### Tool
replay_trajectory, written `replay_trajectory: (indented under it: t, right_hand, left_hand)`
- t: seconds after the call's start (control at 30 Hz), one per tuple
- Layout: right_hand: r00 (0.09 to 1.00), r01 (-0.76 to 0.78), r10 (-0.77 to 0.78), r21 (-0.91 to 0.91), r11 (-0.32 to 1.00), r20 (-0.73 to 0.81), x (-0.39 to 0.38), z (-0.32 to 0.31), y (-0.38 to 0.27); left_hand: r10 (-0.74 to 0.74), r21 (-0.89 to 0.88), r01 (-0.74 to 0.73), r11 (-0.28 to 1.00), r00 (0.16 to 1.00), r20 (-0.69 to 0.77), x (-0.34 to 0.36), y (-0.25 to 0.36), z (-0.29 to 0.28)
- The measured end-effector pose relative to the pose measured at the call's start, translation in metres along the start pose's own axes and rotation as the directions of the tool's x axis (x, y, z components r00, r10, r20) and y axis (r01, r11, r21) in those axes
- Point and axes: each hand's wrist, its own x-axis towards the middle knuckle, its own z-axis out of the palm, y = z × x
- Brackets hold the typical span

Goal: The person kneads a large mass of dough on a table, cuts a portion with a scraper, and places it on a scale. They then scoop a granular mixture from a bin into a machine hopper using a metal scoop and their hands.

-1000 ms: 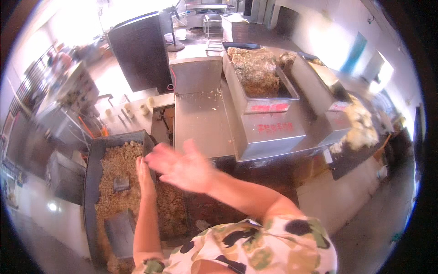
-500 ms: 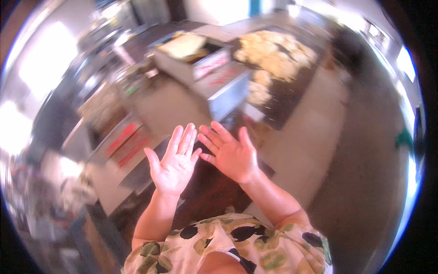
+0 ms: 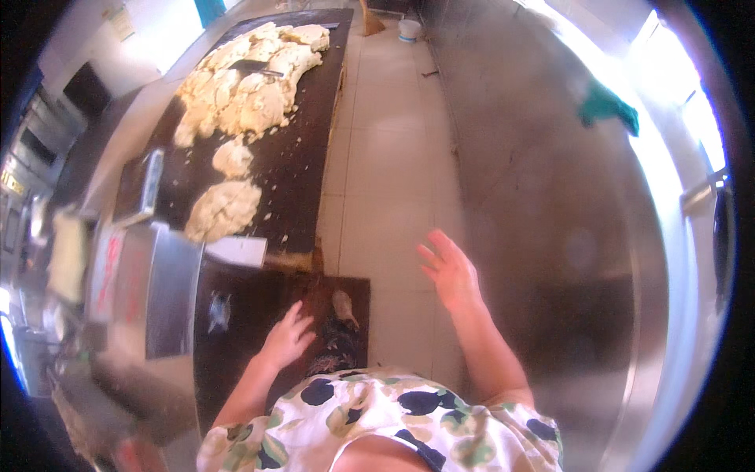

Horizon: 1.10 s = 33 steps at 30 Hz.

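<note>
My left hand (image 3: 289,337) hangs in the air at lower center, empty, with its fingers loosely apart. Farther right, my right hand (image 3: 454,275) is raised over the tiled floor, also holding nothing, fingers stretched out. Neither hand touches anything. Ahead on the left, a large heap of pale dough (image 3: 244,86) covers much of a dark worktable (image 3: 303,169). Two smaller dough lumps lie nearer me, one round (image 3: 233,158) and one wider and flatter (image 3: 226,211). A dark flat tool (image 3: 253,68) rests on the big heap. Closest to my left hand is a dark surface below it.
A metal-sided box (image 3: 173,291) stands left of me, with a white flat piece (image 3: 238,251) beside it. A long brownish-grey surface (image 3: 543,197) runs along the right, with a green cloth (image 3: 607,108) at its far side. A broom (image 3: 369,20) and white bucket (image 3: 409,30) are far ahead.
My view has swung to the right, so the dough table now lies at the left. My hands, earlier close together with palms up, have moved apart.
</note>
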Motion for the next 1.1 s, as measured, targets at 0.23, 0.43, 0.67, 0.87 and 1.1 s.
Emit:
replay_trajectory:
  t: [0.23, 0.43, 0.67, 0.87, 1.1]
  right_hand:
    - [0.878, -0.417, 0.29, -0.313, 0.853, -0.38, 0.191, -0.182, 0.079]
    - [0.598, -0.769, 0.546, -0.227, 0.597, -0.587, 0.245, -0.35, 0.134]
    - [0.66, -0.703, 0.359, -0.375, 0.604, -0.66, 0.49, -0.395, 0.0]
    - [0.96, -0.137, -0.116, -0.792, 0.595, -0.253, 0.911, -0.3, -0.149]
    - [0.941, 0.337, -0.123, -0.847, 0.41, 0.315, 1.186, -0.079, -0.385]
  left_hand:
    - [0.024, -0.006, -0.024, 1.0, 0.999, -0.021, 0.196, -0.035, -0.038]
    - [0.069, -0.062, -0.069, 0.996, 0.997, 0.013, 0.426, -0.031, -0.091]
    - [0.333, 0.049, -0.333, 0.942, 0.943, 0.013, 0.752, -0.006, -0.126]
    - [-0.132, -0.214, 0.126, 0.969, 0.991, -0.015, 0.952, -0.049, -0.118]
    - [-0.203, 0.004, 0.206, 0.979, 0.969, -0.139, 1.21, -0.163, -0.153]
